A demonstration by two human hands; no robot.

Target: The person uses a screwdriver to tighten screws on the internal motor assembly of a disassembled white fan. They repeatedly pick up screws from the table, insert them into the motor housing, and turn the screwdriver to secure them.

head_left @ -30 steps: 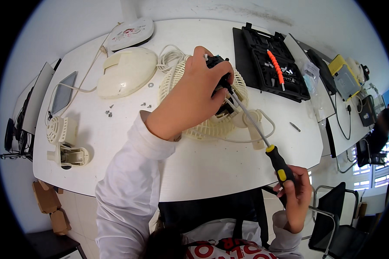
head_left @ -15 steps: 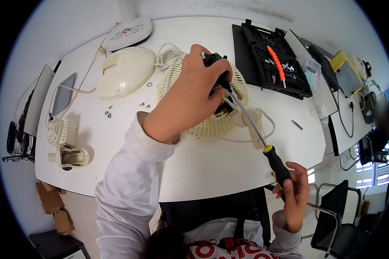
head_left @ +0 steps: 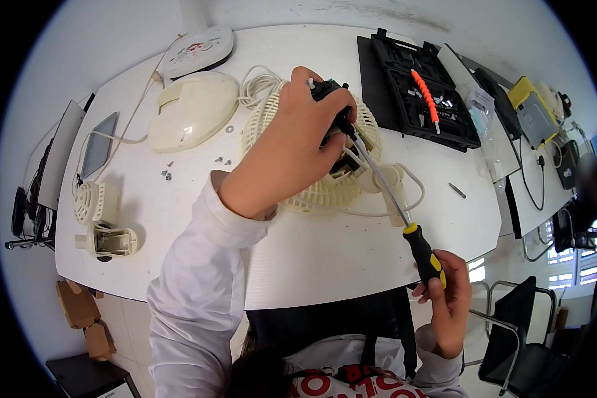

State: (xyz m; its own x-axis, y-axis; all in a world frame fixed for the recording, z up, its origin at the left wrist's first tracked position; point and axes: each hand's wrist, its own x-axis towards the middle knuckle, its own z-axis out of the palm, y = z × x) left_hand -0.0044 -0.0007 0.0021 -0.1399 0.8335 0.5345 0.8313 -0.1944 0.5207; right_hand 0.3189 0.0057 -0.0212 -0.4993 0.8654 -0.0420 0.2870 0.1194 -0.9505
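My left hand (head_left: 305, 129) is wrapped round a black motor-like part (head_left: 326, 89) above a cream fan grille (head_left: 253, 130). The closed fingers of my right hand (head_left: 452, 298) grip the black and yellow handle of a long screwdriver (head_left: 418, 245). Its shaft slants up and left to the black part; the tip's exact seat is hidden beside my left fingers. Just right of the grille lies a cream jointed neck piece (head_left: 388, 179) with a cable looping round it.
Left of the grille are a cream oval base cover (head_left: 192, 113), several loose screws (head_left: 168, 176) and a washer (head_left: 229, 129). Cream housing parts (head_left: 106, 219) and a grey tablet (head_left: 99, 144) sit farther left. A black toolbox (head_left: 438, 99) holds an orange flexible shaft; a small pen-like piece (head_left: 457, 191) lies below.
The screwdriver handle has turned, so its yellow patch now shows on top. My right fingers have shifted round it. My left hand and the black part stay in place.
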